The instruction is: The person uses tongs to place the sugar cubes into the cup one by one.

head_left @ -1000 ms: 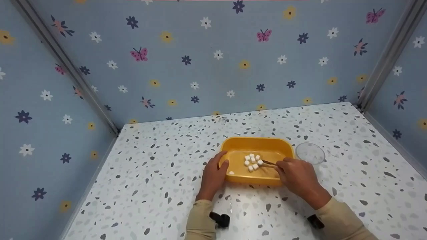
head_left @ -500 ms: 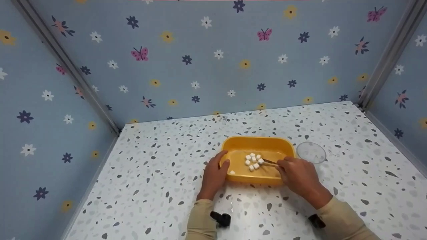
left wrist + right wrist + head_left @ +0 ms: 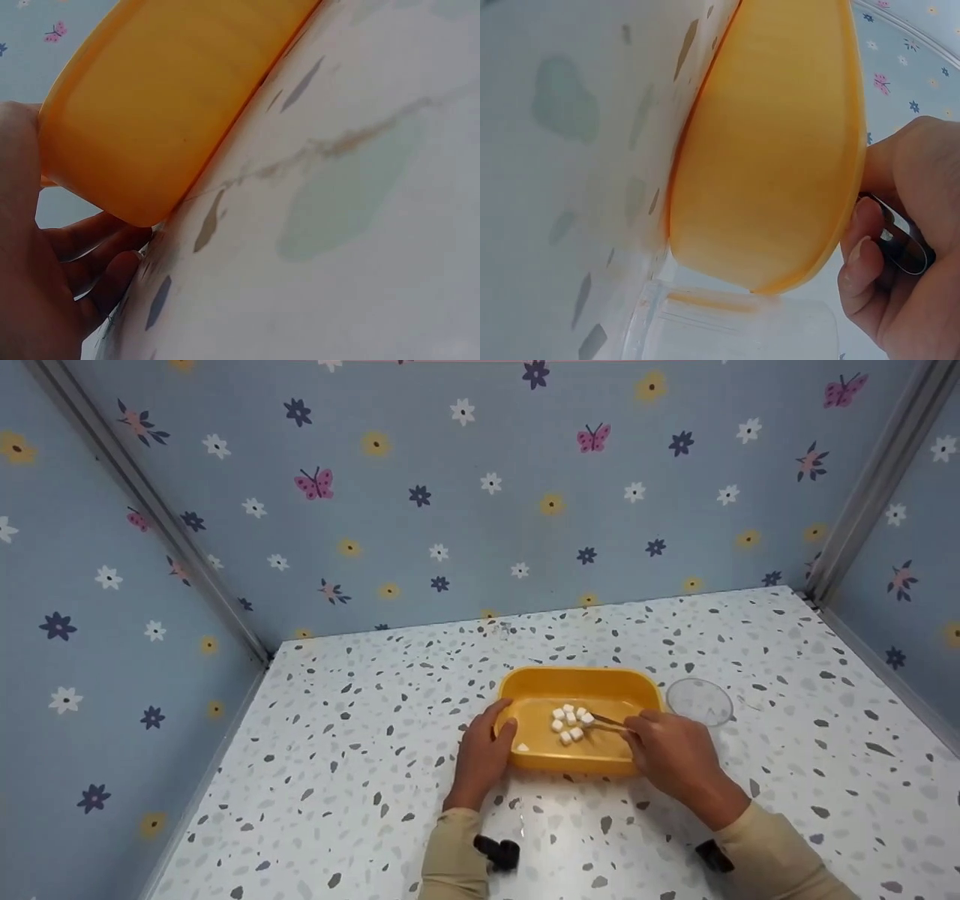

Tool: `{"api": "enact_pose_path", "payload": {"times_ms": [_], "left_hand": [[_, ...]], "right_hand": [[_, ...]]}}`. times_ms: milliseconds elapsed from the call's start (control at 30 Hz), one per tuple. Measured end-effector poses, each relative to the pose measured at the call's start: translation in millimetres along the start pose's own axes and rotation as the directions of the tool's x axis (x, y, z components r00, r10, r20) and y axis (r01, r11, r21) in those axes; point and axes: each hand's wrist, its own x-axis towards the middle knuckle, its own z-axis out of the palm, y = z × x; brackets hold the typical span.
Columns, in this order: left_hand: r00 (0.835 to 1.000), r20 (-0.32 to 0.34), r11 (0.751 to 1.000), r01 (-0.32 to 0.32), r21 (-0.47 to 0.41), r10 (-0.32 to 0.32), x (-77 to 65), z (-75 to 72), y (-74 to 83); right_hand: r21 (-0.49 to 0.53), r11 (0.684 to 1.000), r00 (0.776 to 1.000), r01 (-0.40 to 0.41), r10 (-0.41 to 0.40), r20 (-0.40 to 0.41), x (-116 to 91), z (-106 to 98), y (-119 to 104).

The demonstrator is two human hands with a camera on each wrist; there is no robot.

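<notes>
Small white cubes (image 3: pixel 570 719) lie in a loose cluster mid-floor in the yellow tray (image 3: pixel 577 760); a scrap of white shows at its near left corner, though I can't tell whether that is another cube; dark tweezers (image 3: pixel 609 721) lean in from the right, tips at the cluster's right side, and whether they grip a cube I can't make out; the right hand (image 3: pixel 679 754) pinches them by the tray's near right corner, likely for fine aim; the left hand (image 3: pixel 480 746) grips the left end, thumb at the rim, probably to stop it sliding; a clear cup (image 3: pixel 699 701) stands just beside the right end, handily close; the speckled desk (image 3: pixel 337 772) carries everything, the tray midway between its side edges, well short of the back edge.
</notes>
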Motion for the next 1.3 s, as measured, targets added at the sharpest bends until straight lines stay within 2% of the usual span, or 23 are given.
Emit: {"api": "enact_pose_path", "payload": {"times_ms": [767, 967, 1300], "left_hand": [[1.0, -0.006, 1.0, -0.002, -0.001, 0.002, -1.1, 0.3, 0.3], [1.0, -0.003, 1.0, -0.029, -0.005, 0.029, -0.7, 0.3, -1.8], [1.0, 0.001, 1.0, -0.009, -0.003, 0.009, 0.1, 0.6, -1.1]], "right_hand": [[0.015, 1.0, 0.999, -0.006, 0.006, -0.039, 2, -9, 0], [0.005, 0.999, 0.995, 0.034, -0.033, -0.093, 2, -11, 1], [-0.005, 1.0, 0.999, -0.011, 0.011, -0.044, 4, -19, -3]]}}
